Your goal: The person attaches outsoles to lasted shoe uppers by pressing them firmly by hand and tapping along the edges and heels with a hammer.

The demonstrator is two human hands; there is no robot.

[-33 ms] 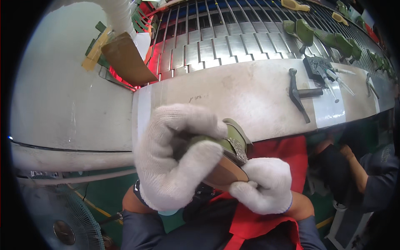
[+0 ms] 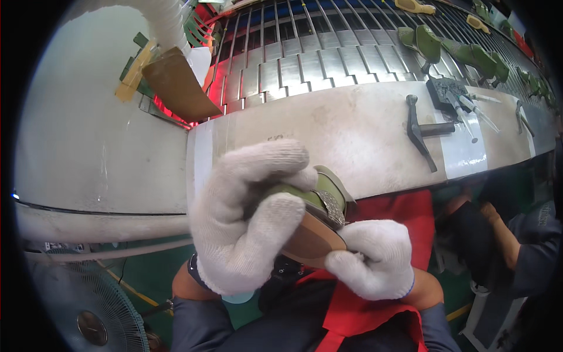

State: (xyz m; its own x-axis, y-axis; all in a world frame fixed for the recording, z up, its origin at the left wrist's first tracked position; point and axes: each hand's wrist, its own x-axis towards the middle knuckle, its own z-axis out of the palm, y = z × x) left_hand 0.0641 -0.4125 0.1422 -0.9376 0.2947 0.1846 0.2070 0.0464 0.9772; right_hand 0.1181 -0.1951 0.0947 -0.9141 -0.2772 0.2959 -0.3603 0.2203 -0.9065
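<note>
My left hand (image 2: pixel 246 217), in a white knit glove, is wrapped round a green shoe (image 2: pixel 330 206) with a glittery strap, held in front of my body near the bench edge. Its thumb lies along the tan sole (image 2: pixel 316 240), which is turned toward me, and its upper fingers reach over the green part. My right hand (image 2: pixel 375 258), gloved alike, is closed at the sole's edge, thumb and fingers pinched together there. Whether it also grips a small piece is hidden. The rest of the shoe lies behind my left glove.
On the white bench (image 2: pixel 363 141) lie a hammer (image 2: pixel 423 132) and a dark block (image 2: pixel 446 94) with syringe-like tools (image 2: pixel 466 114). A slatted conveyor (image 2: pixel 316 61) behind carries green shoes (image 2: pixel 425 44). A fan (image 2: pixel 94 317) stands lower left; a co-worker's arm (image 2: pixel 501 234) is at right.
The upper fingers of my left hand have lifted and straightened a little, and its thumb has slid slightly left on the sole. My right hand stays nearly in place.
</note>
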